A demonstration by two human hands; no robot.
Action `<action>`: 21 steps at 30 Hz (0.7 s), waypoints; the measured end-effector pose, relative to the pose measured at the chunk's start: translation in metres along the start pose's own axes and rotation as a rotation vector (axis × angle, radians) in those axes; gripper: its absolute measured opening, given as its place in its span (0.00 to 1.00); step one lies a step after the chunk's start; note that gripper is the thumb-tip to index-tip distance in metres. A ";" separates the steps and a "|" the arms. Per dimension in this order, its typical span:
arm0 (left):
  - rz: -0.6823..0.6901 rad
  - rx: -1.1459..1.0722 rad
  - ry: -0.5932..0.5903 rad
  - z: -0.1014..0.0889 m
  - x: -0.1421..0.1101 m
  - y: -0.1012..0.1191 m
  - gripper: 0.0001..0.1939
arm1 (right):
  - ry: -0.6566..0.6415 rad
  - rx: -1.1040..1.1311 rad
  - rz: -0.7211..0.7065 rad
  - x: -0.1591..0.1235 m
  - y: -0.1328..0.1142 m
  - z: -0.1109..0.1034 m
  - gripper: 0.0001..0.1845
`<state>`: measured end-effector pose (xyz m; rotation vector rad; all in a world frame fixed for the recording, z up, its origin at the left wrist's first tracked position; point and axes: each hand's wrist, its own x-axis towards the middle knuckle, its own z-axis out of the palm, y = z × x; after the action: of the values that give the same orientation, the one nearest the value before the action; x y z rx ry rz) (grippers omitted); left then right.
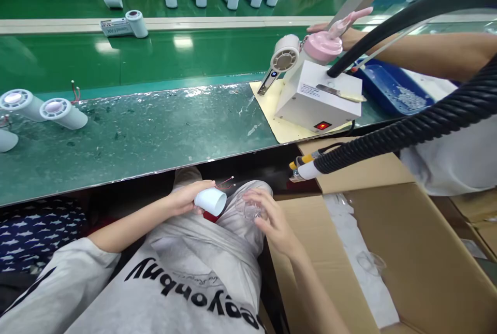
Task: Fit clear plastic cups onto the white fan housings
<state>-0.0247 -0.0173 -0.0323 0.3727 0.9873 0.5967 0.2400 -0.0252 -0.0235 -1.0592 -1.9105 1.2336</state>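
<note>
My left hand (189,197) is closed around a white cylindrical fan housing (209,200), held above my lap with its open end tilted toward the right. Thin red and dark wires (225,184) stick out from the housing's far side. Just to the right, my right hand (272,220) has its fingers curved round a clear, round plastic piece (249,209). That piece is see-through, so its exact shape is hard to make out. A small gap separates it from the housing.
Fan housings (64,113) lie on the green bench (155,127) at left. A white box with a lit switch (322,125), a handheld fan (285,57) and a black corrugated hose (407,121) are at right. Below is an open carton (419,241). A co-worker's arm (438,54) reaches in.
</note>
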 end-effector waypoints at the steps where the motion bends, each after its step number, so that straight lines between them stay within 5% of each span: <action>1: 0.017 0.007 0.000 0.001 0.001 -0.001 0.18 | -0.025 -0.145 -0.012 0.003 0.000 0.002 0.30; 4: 0.058 0.007 0.006 0.008 0.006 -0.003 0.18 | -0.055 -0.443 -0.009 0.010 0.005 0.006 0.28; 7: 0.084 -0.036 0.013 0.023 0.022 -0.001 0.14 | 0.075 -0.515 0.098 0.003 0.020 0.006 0.28; 12: 0.069 -0.131 -0.004 0.073 0.074 0.009 0.08 | 0.382 -0.400 0.341 -0.039 0.045 -0.008 0.31; 16: 0.027 -0.136 -0.064 0.112 0.107 0.016 0.10 | 0.495 -0.274 0.359 -0.072 0.056 -0.024 0.28; 21: 0.024 -0.054 -0.106 0.120 0.112 0.021 0.12 | 0.535 -0.252 0.322 -0.084 0.059 -0.039 0.26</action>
<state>0.1185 0.0661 -0.0344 0.3646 0.8648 0.6180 0.3300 -0.0680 -0.0701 -1.6861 -1.5354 0.7613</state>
